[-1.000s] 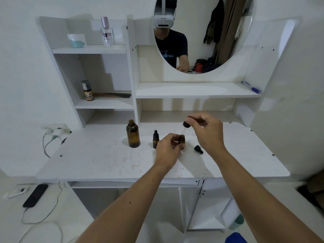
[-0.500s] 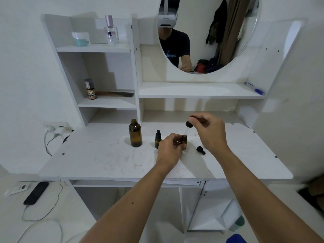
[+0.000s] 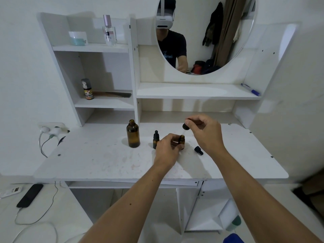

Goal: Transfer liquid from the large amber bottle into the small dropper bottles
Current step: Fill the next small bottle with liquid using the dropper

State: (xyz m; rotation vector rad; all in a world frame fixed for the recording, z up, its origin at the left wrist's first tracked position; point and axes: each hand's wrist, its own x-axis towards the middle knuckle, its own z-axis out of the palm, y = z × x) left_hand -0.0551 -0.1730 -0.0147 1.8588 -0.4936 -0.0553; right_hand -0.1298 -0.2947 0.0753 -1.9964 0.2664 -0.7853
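The large amber bottle (image 3: 133, 135) stands uncapped on the white desk (image 3: 98, 160). To its right stands a small dropper bottle (image 3: 155, 139) with its black cap on. My left hand (image 3: 168, 150) grips a second small amber bottle (image 3: 181, 139), which is open at the top. My right hand (image 3: 206, 132) pinches a black dropper cap (image 3: 185, 126) just above that open bottle, its glass pipette pointing down toward the neck. Another black dropper (image 3: 197, 149) lies flat on the desk beside my right wrist.
Shelves behind hold a perfume bottle (image 3: 109, 31), a white jar (image 3: 78, 38), a spray can (image 3: 87, 89) and a blue pen (image 3: 250, 89). A round mirror (image 3: 219, 41) hangs above. A power strip with plugs (image 3: 52, 130) sits at the desk's left edge. A phone (image 3: 29, 195) lies on the floor.
My hands have hardly moved; the view has shifted slightly to the right. The dropper stays above the small bottle held by my left hand.
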